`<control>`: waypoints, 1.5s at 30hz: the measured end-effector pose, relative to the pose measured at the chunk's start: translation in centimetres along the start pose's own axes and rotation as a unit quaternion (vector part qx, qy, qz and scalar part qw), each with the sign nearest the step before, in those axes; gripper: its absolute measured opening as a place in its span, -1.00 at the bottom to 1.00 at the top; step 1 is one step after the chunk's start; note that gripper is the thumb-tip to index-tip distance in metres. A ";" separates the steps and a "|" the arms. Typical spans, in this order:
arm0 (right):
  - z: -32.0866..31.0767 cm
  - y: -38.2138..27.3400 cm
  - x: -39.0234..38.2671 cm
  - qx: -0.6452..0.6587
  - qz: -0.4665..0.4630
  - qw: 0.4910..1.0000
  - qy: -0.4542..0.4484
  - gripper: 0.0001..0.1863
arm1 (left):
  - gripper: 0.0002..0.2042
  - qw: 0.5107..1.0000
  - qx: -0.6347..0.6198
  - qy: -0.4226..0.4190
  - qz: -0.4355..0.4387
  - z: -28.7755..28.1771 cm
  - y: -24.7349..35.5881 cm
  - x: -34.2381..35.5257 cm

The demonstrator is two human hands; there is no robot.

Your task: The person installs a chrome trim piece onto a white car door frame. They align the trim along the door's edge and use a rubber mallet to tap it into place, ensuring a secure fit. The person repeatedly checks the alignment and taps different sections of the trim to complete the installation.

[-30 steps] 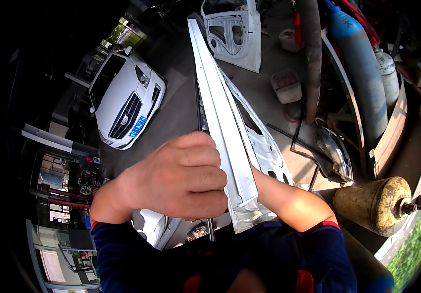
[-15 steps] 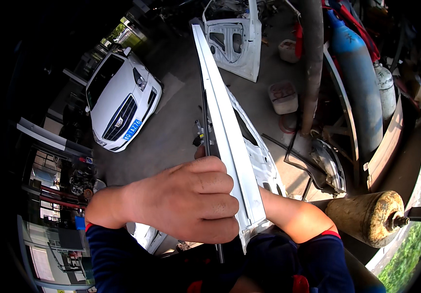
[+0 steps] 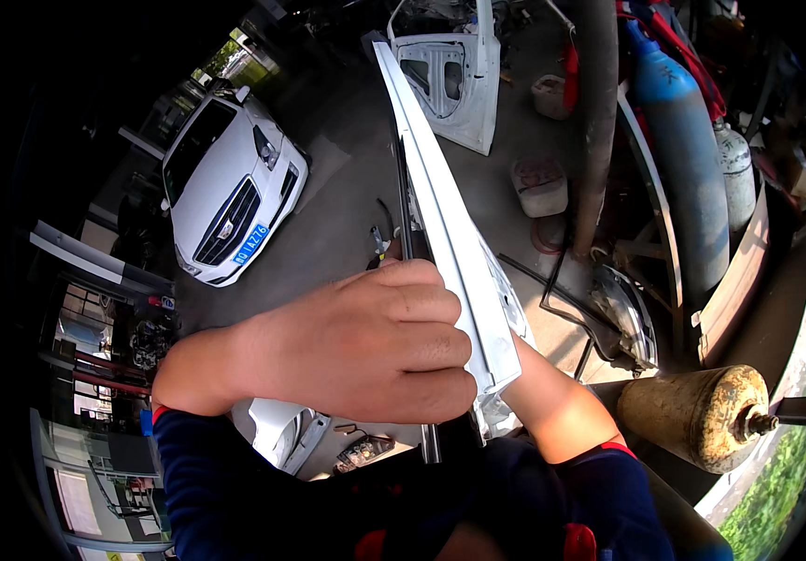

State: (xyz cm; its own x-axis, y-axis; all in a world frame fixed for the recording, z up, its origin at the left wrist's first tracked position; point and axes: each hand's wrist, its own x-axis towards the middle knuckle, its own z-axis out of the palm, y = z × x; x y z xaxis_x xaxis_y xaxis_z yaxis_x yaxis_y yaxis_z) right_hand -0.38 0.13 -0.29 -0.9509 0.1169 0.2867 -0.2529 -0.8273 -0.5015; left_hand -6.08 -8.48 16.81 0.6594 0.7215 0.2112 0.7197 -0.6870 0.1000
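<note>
A white car door (image 3: 449,224) stands on edge before me, its long narrow top running from far to near. Along its left side lies a black window strip (image 3: 403,192), whose near end sticks out below my left hand. My left hand (image 3: 379,351) is closed in a fist over this strip, knuckles up, against the door's edge. My right forearm (image 3: 562,402) passes to the right of the door and under it. The door hides my right hand, so its fingers cannot be told. A bit of a fingertip shows just beyond my left knuckles; whose hand it belongs to is unclear.
Another white door panel (image 3: 449,93) stands farther off. A white car (image 3: 225,196) is parked at the left. On the right are a tall blue gas cylinder (image 3: 688,159), a worn yellowish tank (image 3: 702,416), a headlight (image 3: 625,313) and a plastic tub (image 3: 541,187).
My left hand has moved slightly up and to the right along with the black strip. The near end of the door has risen and shifted right, and my right forearm is higher.
</note>
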 end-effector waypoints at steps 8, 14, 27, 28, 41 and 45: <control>-1.4 -0.9 -3.3 -0.101 -0.018 0.992 0.070 -0.62 | -0.85 0.997 0.000 0.042 0.061 1.3 -0.3 -0.3; -1.1 0.2 -5.4 -0.104 -0.073 0.976 0.177 -0.61 | -0.82 0.989 -0.086 0.047 0.110 0.6 -1.2 -1.7; 5.1 3.5 -13.8 -0.091 -0.379 0.818 0.423 -0.58 | -0.88 0.950 -0.025 0.138 0.279 2.7 -3.0 -2.8; 7.4 3.9 -14.0 -0.144 -0.429 0.754 0.477 -0.58 | -0.88 0.945 -0.006 0.170 0.280 2.7 -3.2 -2.9; 13.0 11.0 -6.2 -0.353 -0.252 0.793 0.427 0.09 | -0.68 0.946 -0.256 -0.118 0.161 -2.2 -4.4 2.2; 10.0 9.9 -3.1 -0.374 -0.381 0.753 0.385 -0.12 | -0.62 0.925 -0.344 -0.143 0.078 -2.4 -5.2 2.1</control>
State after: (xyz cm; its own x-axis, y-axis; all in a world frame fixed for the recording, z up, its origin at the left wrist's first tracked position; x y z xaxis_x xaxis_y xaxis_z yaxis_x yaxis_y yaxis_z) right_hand 1.83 -13.96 2.03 -0.2278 0.9232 0.3095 -0.5332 0.1477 -0.8330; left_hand -8.97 -3.60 19.03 0.8449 0.5345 0.0196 0.3672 -0.6063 0.7054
